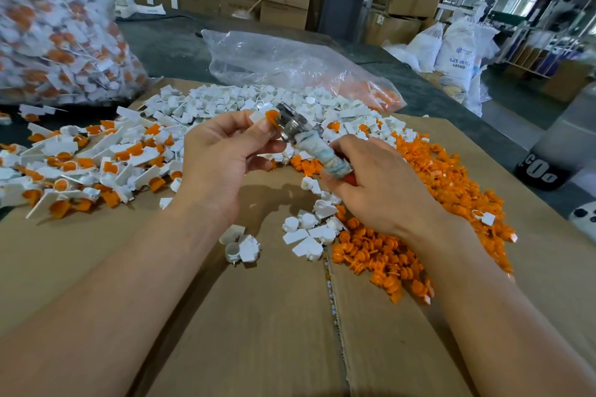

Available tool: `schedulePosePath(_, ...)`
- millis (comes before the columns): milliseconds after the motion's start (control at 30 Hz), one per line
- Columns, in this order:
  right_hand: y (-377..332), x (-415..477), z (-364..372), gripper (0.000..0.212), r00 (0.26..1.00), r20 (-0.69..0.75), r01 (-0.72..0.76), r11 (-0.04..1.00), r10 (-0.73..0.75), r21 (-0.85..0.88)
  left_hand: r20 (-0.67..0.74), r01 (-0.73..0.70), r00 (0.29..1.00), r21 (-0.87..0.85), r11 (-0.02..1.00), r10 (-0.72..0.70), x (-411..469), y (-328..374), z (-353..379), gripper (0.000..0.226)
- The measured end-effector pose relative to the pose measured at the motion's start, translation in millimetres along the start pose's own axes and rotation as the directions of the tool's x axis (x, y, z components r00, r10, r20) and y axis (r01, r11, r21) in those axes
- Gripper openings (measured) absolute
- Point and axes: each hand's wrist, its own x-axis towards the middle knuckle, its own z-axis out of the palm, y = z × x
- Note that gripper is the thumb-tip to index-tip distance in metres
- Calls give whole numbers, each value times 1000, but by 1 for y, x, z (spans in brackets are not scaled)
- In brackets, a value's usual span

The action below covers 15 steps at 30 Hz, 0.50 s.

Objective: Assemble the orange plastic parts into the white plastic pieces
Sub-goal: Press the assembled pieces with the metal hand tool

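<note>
My left hand (222, 155) pinches a white piece (258, 115) with an orange part (271, 115) seated in it, above the cardboard. My right hand (383, 187) grips a tape-wrapped tool (311, 147) whose metal head (290, 124) touches the orange part. A heap of loose orange parts (419, 203) lies under and right of my right hand. White pieces (290, 103) are heaped behind the hands, and a few lie between my forearms (309, 235). Joined orange-and-white pieces (87, 161) are piled at the left.
Flattened cardboard (258, 316) covers the table. A large clear bag of joined pieces (54, 29) stands at back left. A crumpled clear bag (290, 64) with some orange parts lies behind the white heap. Cartons and white sacks (458, 48) stand beyond the table.
</note>
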Motion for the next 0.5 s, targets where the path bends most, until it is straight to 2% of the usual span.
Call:
schedulePosePath(67,-1,0,0,19,1000,9,-4,1000,4,2,2,3,1000,8,1000,-3,1,-1,0,6)
schedulePosePath(233,-2,0,1,18,999,49,-21,998,18,52,2,9,1000,27,1000,-9,2,-2,-2,16)
schedulePosePath(400,-5,-1,-2,15,997,80,-22,994,14,110,9,10,1000,41,999,-10,1,-2,-2,17)
schedulePosePath(500,-7,-1,-3,22,994,102,-43,986,26,164,5,4,1000,56,998,-4,0,-1,-1,17)
